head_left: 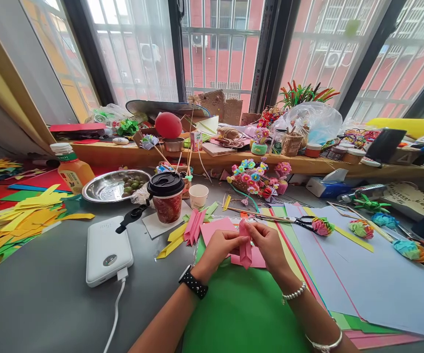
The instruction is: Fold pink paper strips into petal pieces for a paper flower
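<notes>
A folded pink paper piece [245, 247] stands upright between both hands, above a green sheet [241, 309]. My left hand [221, 245] pinches its left side with closed fingers; a black dotted watch sits on that wrist. My right hand [266, 242] grips its top right, with a bead bracelet on the wrist. A flat pink sheet [215, 229] lies just behind the hands. Folded pink pieces [194, 225] rest to the left of it.
A red cup with black lid [166, 196], a small paper cup [198, 195], a white power bank [107, 250] with cable, a steel dish [105, 189], a juice bottle [72, 169], scissors [300, 221], yellow paper strips [20, 215], pale blue sheets [373, 274] and paper flowers [254, 177] crowd the grey table.
</notes>
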Tool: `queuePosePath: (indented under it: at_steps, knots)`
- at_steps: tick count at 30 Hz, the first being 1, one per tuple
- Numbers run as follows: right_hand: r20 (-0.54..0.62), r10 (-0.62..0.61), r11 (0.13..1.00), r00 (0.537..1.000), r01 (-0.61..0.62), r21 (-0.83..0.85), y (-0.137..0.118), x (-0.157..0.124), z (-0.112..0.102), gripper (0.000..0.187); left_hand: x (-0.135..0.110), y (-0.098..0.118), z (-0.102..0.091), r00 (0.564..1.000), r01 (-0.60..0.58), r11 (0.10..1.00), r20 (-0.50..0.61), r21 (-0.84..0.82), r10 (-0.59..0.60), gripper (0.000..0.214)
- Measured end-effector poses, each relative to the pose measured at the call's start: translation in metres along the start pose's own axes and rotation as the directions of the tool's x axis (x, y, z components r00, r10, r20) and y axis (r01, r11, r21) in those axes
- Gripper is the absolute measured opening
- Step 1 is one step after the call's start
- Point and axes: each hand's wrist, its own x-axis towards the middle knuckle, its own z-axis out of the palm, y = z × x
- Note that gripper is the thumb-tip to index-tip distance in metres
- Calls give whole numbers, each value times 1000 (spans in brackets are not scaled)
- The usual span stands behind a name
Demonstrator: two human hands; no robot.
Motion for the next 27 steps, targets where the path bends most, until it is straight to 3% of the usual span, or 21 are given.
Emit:
queuePosePath:
  at_steps: [6,17,23,27]
  knots:
    - [-31,-35,997,999,32,-68,2,0,1,32,0,2,0,1000,25,1000,16,-14,-24,33]
    - [-45,-170,910,984,140,-391,-1,-2,1,39,1,1,-1,999,35,999,23,15,-36,30]
    - [-26,-190,896,981,163,-413,-3,-4,2,35,3,-2,-3,1000,-27,994,-5,107,27,29]
    - [-30,-162,928,986,142,-345,-4,0,-3,36,1,1,-5,997,-38,997,-69,66,43,29]
